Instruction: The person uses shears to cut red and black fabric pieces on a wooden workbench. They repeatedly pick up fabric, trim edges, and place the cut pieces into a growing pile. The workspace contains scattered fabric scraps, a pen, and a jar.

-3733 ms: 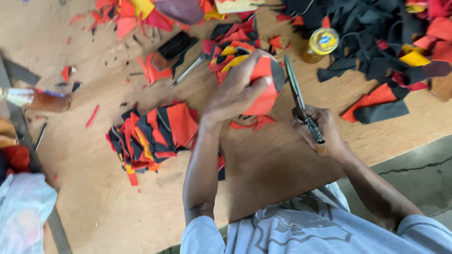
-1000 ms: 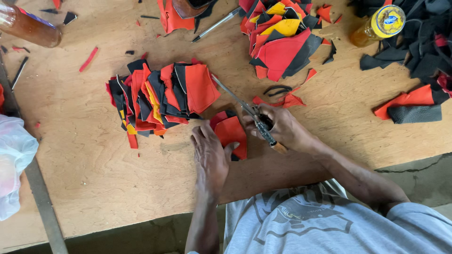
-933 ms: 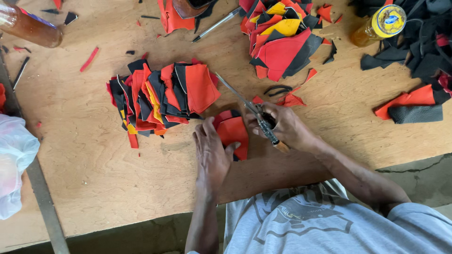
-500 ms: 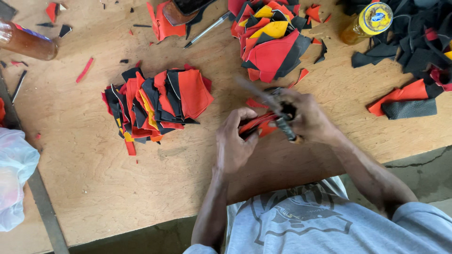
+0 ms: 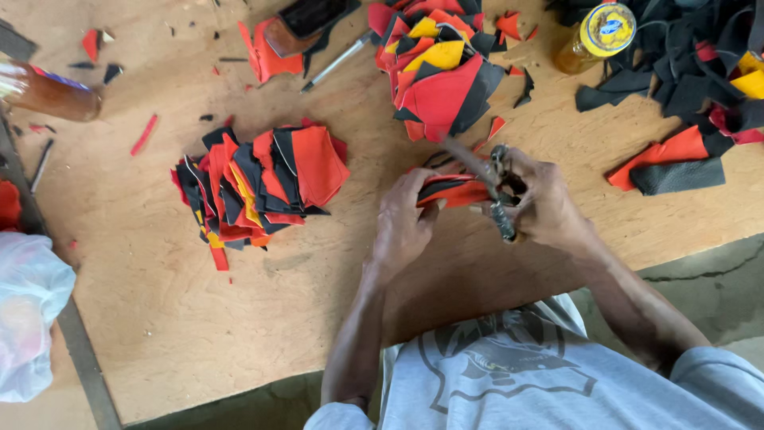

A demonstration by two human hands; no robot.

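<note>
L hand (image 5: 404, 224) pinches a folded piece (image 5: 452, 192), red w/ a black band along the top, fingers curled round its left end, grip narrow and tight on it. R hand (image 5: 539, 203) is wrapped round the handles of the scissors (image 5: 497, 195), dark metal, blades blurred and angled up-left across the piece's right end; can't tell how far the blades gape. The piece sits lifted just off the worktop (image 5: 191, 318), between both hands, near the front edge, a bit right of centre.

Out from there: just behind the hands, a heap (image 5: 438, 68) of red, black and yellow offcuts, running to the back edge. Left of the hands, well apart, a fanned stack (image 5: 259, 183) of cut pieces, red and black w/ a sliver of yellow, mid-worktop. Behind that, a pen-like tool (image 5: 338, 61) lying aslant. Back-right corner: a bottle (image 5: 595, 38) w/ a yellow cap, amber inside, next to a black pile (image 5: 684, 72) w/ red bits mixed in. Back-left: another bottle on its side (image 5: 44, 91). Left edge: a white bag (image 5: 28, 318) hanging off the side. Red slivers scattered over the wood.
</note>
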